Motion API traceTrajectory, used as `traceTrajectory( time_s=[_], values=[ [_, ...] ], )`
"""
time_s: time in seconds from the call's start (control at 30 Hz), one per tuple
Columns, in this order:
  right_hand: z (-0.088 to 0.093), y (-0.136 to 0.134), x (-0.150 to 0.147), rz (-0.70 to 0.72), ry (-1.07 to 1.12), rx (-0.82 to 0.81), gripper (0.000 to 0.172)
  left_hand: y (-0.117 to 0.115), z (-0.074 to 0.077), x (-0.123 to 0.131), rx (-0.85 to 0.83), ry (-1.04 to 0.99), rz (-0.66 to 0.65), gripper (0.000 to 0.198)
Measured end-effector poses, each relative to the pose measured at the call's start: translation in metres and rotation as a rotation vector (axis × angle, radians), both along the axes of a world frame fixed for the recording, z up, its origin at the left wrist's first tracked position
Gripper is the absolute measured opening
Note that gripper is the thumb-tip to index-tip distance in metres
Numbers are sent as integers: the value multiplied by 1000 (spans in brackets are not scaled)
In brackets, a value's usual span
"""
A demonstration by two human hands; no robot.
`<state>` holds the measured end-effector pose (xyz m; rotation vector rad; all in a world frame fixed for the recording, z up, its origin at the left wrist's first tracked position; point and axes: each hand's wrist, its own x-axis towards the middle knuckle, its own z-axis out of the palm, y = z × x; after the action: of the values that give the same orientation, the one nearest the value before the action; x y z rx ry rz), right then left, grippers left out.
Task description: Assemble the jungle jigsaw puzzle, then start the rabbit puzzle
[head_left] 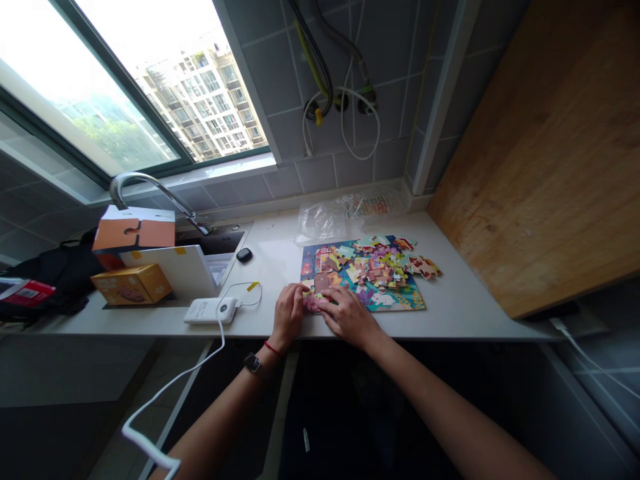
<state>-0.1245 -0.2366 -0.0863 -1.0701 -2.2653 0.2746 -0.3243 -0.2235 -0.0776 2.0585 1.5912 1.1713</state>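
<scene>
A colourful jigsaw board (417,300) lies at the front of the counter, with a heap of loose puzzle pieces (385,270) covering much of it. At its front left corner is a pink puzzle piece (313,304) between my two hands. My left hand (289,310) has its fingers curled together at the piece's left edge. From the right, my right hand (350,316) holds the piece with bent fingertips and thumb. Both hands partly cover the piece, so its outline is hidden.
Crumpled clear plastic packaging (323,222) lies behind the board. To the left are a white power bank (210,311) with a cable, a small black case (244,255), an orange box (133,285) and a sink with a faucet (150,179). A wooden panel (550,153) stands at right.
</scene>
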Motion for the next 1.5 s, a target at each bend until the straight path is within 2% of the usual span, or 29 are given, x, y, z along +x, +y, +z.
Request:
traceTrajectory(
  time_s=[0.33, 0.6, 1.0, 1.5],
  values=[
    [0, -1, 0, -22, -39, -15, 21, 0, -4, -4, 28, -150, 32, 49],
    [-2, -1, 1, -14, -25, 1, 15, -1, -7, -6, -12, -337, 35, 56],
    [-2, -1, 0, -29, -11, -10, 15, -5, -1, -3, -16, -374, 30, 56],
    [-4, 0, 0, -39, 7, -10, 15, -3, 0, -3, -21, -284, 31, 57]
  ],
)
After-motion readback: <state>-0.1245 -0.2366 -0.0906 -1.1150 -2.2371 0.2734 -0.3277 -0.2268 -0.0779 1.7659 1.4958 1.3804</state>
